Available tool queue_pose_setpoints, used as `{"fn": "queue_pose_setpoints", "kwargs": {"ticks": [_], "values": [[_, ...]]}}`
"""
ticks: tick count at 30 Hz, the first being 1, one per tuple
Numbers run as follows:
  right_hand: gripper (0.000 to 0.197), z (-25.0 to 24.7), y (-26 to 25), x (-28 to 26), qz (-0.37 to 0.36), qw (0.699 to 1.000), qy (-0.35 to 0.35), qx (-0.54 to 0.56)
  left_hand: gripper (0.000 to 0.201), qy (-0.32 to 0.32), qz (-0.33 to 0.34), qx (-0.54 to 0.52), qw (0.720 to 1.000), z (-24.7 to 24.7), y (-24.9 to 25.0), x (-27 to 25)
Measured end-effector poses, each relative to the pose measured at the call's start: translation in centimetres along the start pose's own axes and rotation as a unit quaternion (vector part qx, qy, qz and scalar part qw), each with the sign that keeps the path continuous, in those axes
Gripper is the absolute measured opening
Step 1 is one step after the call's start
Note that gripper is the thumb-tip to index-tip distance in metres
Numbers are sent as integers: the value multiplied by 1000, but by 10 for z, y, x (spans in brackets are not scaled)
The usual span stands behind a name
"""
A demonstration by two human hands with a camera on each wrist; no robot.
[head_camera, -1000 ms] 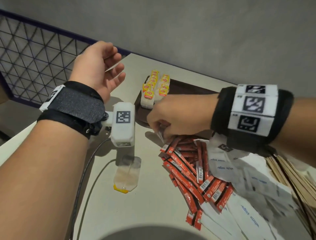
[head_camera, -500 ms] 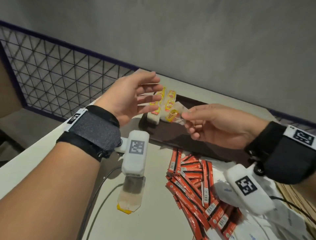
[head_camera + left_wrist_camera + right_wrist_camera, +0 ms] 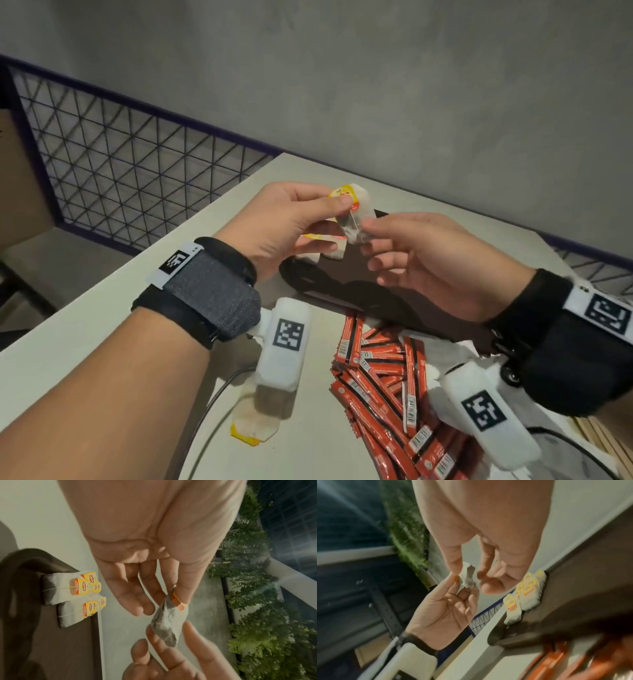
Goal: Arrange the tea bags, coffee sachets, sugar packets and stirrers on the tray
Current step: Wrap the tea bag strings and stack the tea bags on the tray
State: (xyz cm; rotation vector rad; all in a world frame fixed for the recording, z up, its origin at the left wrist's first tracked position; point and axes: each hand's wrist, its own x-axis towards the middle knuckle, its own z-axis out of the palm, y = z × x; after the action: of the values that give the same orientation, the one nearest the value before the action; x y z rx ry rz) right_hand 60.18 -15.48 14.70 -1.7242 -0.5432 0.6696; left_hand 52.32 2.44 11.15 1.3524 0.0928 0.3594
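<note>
Both hands hold one tea bag (image 3: 356,219) in the air over the far left end of the dark brown tray (image 3: 376,284). My left hand (image 3: 342,205) pinches its yellow tag (image 3: 178,600) between thumb and forefinger. My right hand (image 3: 365,229) pinches the bag's lower end (image 3: 467,577). Several tea bags (image 3: 75,592) lie in two short rows on the tray's corner, half hidden behind the left hand in the head view. Red coffee sachets (image 3: 380,373) lie in a heap on the table in front of the tray.
A loose tea bag (image 3: 255,421) lies on the white table (image 3: 102,325) under the left wrist camera. White sugar packets (image 3: 459,347) and wooden stirrers (image 3: 596,431) lie at the lower right. A wire mesh railing (image 3: 137,178) runs along the left edge.
My right hand lifted a tea bag from beside the sachets and carried it up over the tray. The left hand came across and now pinches its tag.
</note>
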Motion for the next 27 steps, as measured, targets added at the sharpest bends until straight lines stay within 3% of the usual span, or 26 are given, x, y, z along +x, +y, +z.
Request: {"fn": "queue_pose_setpoints", "kwargs": {"ticks": [4, 11, 17, 21, 27], "values": [[26, -5, -10, 7, -67, 994, 65, -56, 15, -4, 6, 22, 1000, 1, 1, -2], [11, 6, -25, 14, -150, 980, 28, -131, 8, -10, 26, 88, 996, 0, 1, -5], [18, 11, -32, 25, -145, 978, 10, -150, 31, 42, 51, 103, 992, -3, 3, -3], [7, 7, -37, 35, -90, 985, -11, -148, 46, 84, 45, 93, 991, -7, 6, 0], [8, 0, -8, 67, 65, 993, -7, -94, 16, 207, 31, -10, 978, -26, 13, 6]]}}
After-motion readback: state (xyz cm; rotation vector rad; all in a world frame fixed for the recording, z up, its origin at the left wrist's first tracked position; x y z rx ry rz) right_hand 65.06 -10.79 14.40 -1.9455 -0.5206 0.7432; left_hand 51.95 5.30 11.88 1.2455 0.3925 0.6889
